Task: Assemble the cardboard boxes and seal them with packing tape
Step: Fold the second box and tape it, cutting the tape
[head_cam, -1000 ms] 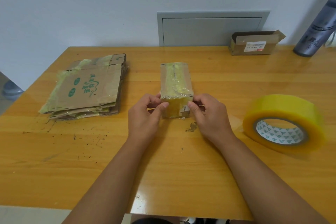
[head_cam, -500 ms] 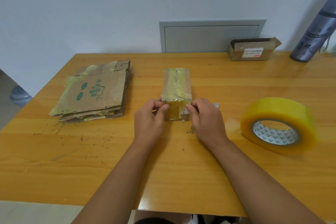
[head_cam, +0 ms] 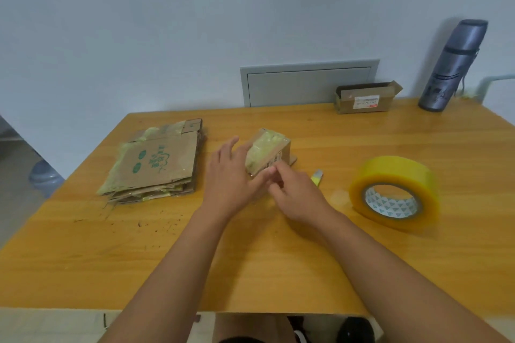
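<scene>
On the orange wooden table (head_cam: 278,273), the left hand (head_cam: 231,184) with straight fingers and the right hand (head_cam: 295,192) touch a small tilted cardboard box covered with yellowish tape (head_cam: 267,152), between a flat cardboard stack (head_cam: 158,164) on the left and a big yellow tape roll (head_cam: 395,192) on the right.

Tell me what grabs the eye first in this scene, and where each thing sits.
The big yellow tape roll lies flat on the table's right side. At the centre, the left hand and right hand work a small taped box, which sits tilted. A stack of flattened cartons lies to the left.
</scene>
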Demonstrator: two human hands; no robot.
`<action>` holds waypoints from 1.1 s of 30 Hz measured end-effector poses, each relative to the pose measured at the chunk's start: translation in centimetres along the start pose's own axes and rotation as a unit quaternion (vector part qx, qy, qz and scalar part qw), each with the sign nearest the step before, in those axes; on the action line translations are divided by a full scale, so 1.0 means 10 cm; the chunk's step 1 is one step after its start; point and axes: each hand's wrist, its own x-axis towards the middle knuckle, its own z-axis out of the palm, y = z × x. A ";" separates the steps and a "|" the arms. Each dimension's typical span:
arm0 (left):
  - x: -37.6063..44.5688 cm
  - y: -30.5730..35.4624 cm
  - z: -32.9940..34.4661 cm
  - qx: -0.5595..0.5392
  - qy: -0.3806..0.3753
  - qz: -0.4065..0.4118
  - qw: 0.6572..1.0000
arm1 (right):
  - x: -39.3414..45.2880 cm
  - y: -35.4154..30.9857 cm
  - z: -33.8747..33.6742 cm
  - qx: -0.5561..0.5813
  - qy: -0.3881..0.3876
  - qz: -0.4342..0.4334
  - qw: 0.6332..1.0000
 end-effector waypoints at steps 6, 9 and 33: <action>0.09 0.09 -0.03 0.157 -0.030 0.054 0.986 | -0.07 0.05 -0.34 -0.295 -0.079 0.103 0.947; 0.11 -0.01 -0.04 0.170 -0.035 0.016 0.985 | -0.12 0.02 -0.34 -0.320 -0.096 0.101 0.937; 0.12 0.34 0.38 0.025 0.092 0.104 0.990 | -0.27 0.10 -1.26 -0.422 -0.079 0.222 0.876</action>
